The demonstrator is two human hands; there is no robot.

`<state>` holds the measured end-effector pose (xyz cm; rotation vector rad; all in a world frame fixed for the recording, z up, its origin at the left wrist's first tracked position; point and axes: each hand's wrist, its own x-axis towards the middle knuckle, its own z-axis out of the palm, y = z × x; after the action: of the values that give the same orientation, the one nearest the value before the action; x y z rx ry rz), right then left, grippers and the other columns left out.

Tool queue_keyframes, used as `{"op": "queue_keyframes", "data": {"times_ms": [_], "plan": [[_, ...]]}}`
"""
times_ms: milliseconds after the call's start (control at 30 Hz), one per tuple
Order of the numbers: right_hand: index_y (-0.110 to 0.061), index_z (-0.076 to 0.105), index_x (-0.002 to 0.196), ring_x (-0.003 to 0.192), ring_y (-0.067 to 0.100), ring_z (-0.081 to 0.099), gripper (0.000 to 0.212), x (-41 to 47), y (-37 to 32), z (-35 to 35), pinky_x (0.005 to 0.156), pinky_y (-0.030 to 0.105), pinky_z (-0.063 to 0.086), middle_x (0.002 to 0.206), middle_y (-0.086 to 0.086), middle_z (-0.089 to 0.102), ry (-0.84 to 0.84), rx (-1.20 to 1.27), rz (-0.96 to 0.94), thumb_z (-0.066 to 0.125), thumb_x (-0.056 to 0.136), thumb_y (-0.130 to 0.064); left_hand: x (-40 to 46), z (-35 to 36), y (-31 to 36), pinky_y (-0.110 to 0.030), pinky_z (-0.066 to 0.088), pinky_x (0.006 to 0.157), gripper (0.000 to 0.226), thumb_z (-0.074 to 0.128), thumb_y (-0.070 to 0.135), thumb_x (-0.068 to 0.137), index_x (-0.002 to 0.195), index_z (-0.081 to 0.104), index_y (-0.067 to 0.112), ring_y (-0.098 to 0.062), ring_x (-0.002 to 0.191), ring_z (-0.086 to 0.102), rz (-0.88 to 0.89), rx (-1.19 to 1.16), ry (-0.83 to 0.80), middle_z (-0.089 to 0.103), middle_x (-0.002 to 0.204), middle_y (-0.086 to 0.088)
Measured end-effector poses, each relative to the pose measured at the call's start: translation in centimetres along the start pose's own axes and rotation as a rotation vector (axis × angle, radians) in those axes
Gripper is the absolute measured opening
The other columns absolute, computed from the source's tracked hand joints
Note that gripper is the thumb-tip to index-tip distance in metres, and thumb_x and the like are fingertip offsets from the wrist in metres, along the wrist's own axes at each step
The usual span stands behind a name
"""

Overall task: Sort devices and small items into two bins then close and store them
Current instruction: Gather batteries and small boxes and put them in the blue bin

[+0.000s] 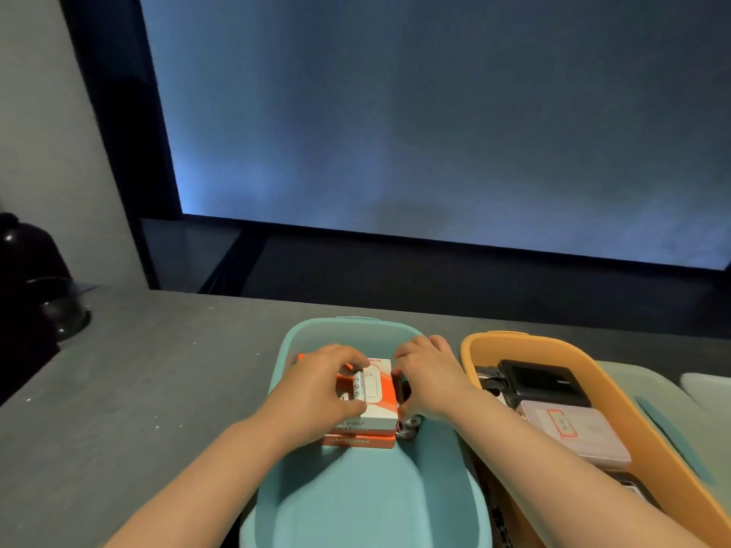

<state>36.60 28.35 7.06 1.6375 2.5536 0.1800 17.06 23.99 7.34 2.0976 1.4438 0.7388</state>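
Note:
A teal bin (356, 504) stands in front of me on the grey table. Inside it lies a stack of orange-and-white boxes (375, 401). My left hand (320, 389) curls over the left side of the top box, fingers on its upper face. My right hand (431, 385) reaches into the bin at the stack's right side, fingers curled round a small dark item (403, 389) beside the boxes. A small shiny round object (409, 424) lies under that hand. To the right, an orange bin (617, 405) holds a black device (542, 379) and a pale pink case (573, 429).
A pale green lid (672, 421) lies to the right of the orange bin. Dark rounded objects (43, 302) stand at the table's far left. A large dim screen (435, 112) fills the wall behind the table edge.

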Motion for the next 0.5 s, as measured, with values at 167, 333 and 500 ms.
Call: {"op": "queue_keyframes", "data": {"times_ms": [167,333,500], "plan": [[-0.028,0.063,0.121,0.128,0.018,0.032,0.061,-0.6,0.4,0.1,0.107,0.037,0.017,0.135,-0.005,0.047,-0.018,0.068,0.023,0.075,0.068,-0.055,1.3,1.0,-0.3,-0.011,0.046,0.077,0.048,0.079,0.029,0.068,0.11,0.057,0.037,0.005,0.092,0.056,0.013,0.016,-0.039,0.055,0.106,0.023],[-0.036,0.057,0.123,0.127,0.008,0.032,0.059,-3.8,1.4,-1.1,0.101,0.028,0.024,0.134,-0.013,0.046,0.232,0.356,0.15,0.076,0.068,-0.045,3.6,3.0,1.0,-0.018,0.047,0.074,0.048,0.078,0.028,0.067,0.11,0.059,0.032,-0.001,0.088,0.057,0.035,0.038,-0.095,0.058,0.103,0.015],[-0.037,0.058,0.119,0.124,0.003,0.033,0.051,-7.2,1.4,-1.9,0.097,0.022,0.023,0.129,-0.018,0.047,0.376,0.473,0.236,0.077,0.072,-0.038,5.7,5.0,1.7,-0.029,0.046,0.086,0.055,0.076,0.034,0.069,0.12,0.054,0.032,-0.012,0.104,0.054,0.076,0.21,-0.127,0.06,0.111,0.013]]}}
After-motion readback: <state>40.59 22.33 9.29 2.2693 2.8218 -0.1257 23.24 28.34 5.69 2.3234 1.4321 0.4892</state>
